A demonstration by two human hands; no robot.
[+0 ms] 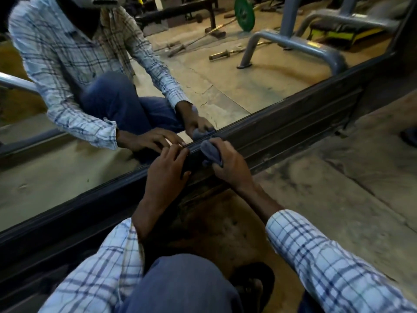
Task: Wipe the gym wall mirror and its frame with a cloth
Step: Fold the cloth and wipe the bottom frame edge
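The wall mirror (pixel 214 86) fills the upper part of the view. Its dark bottom frame (pixel 293 123) runs diagonally from lower left to upper right. My right hand (pixel 228 163) grips a bunched blue-grey cloth (pixel 211 152) and presses it on the frame's upper edge, right where it meets the glass. My left hand (pixel 167 168) rests beside it with straight fingers, fingertips touching the frame's edge at the glass. Both hands and the cloth are reflected in the mirror just above.
I crouch on a worn, dusty floor (pixel 338 177) close to the frame. A dark sandal (pixel 252 283) shows by my knee. The mirror reflects a grey machine frame (pixel 293 46), a green weight plate (pixel 244 13), bars and a bench.
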